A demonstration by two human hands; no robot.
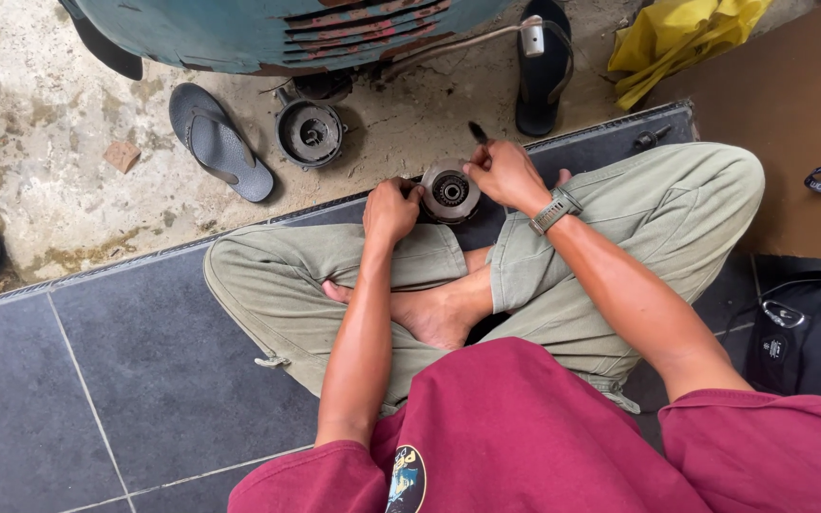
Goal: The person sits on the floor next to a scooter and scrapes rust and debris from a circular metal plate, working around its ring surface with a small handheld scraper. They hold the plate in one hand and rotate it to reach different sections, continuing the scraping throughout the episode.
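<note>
I sit cross-legged on dark floor tiles. A round metal machine part, with a bearing at its centre, lies on the tile in front of my legs. My left hand grips its left rim with closed fingers. My right hand is closed around a thin dark-handled tool whose tip points up and away; the hand rests over the part's right edge. A watch sits on my right wrist.
A second round metal housing lies on the concrete beyond. Grey sandal at left, black sandal at upper right. A teal rusty body at top, yellow cloth top right, black bag at right.
</note>
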